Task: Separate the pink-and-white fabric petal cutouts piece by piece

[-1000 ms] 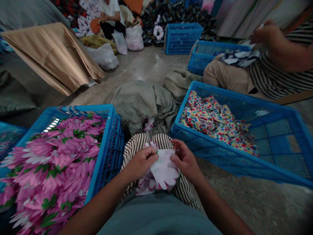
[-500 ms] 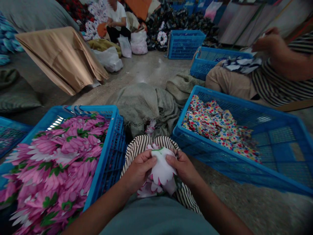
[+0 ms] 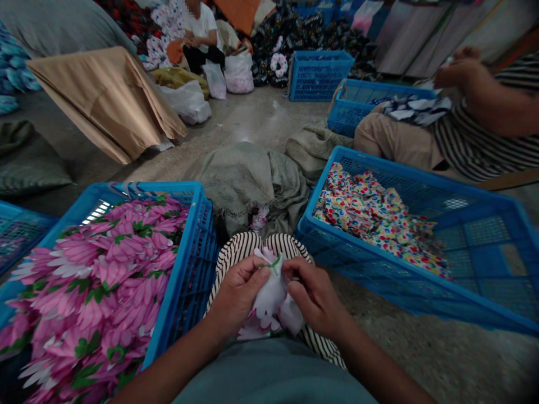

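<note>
Over my lap, a white fabric flower (image 3: 269, 292) with pink petal tips and a green edge is held up. My left hand (image 3: 241, 289) pinches its upper left side between thumb and fingers. On the other side, my right hand (image 3: 314, 294) has its fingers bent together at the flower's upper right edge; what lies between its fingertips is too small to make out. More pink and white petals (image 3: 252, 328) rest on my lap below. Striped cloth (image 3: 240, 247) covers my knees.
A blue crate (image 3: 196, 224) of pink flowers stands at left. Another blue crate (image 3: 379, 264) at right holds colourful printed fabric. Grey sacking (image 3: 248, 174) lies ahead. A person in stripes (image 3: 475, 134) sits at right, another person (image 3: 204, 36) at the back.
The flower has been folded narrower and turned, with its green edge now more upright. My right hand has shifted slightly right, its fingers more curled.
</note>
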A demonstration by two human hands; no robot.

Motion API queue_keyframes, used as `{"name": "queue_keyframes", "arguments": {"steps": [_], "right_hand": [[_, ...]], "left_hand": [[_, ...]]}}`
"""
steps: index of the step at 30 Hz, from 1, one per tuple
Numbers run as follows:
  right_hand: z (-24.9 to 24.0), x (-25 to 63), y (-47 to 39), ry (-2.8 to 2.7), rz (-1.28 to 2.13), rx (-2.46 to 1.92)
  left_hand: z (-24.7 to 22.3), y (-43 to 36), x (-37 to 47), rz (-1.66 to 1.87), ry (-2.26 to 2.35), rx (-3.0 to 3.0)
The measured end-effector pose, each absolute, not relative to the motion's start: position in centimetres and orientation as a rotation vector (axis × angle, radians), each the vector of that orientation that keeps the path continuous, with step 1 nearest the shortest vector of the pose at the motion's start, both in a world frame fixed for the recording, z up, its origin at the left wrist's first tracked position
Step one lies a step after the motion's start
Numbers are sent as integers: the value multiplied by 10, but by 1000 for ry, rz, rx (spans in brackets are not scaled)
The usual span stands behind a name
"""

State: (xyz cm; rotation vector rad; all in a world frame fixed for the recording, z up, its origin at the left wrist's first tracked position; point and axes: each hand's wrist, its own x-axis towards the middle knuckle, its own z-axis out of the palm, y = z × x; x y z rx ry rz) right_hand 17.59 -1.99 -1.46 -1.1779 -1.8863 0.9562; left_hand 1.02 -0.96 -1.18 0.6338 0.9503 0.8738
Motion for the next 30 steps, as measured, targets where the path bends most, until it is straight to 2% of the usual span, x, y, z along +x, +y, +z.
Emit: {"name": "queue_keyframes", "arguments": {"steps": [14, 18, 24, 30], "right_hand": [[-9, 171, -16, -2008, 836, -1230], [-9, 170, -15, -1935, 939, -1204], [-16, 176, -15, -1541, 1022, -1232], [-16, 169, -16, -1481, 1126, -1160]], "left_hand": [[-1, -10, 13, 785, 1014, 869], [-2, -10, 12, 772, 987, 937], [-11, -14, 11, 825, 959, 747], [-15, -14, 12, 810, 921, 651]]}}
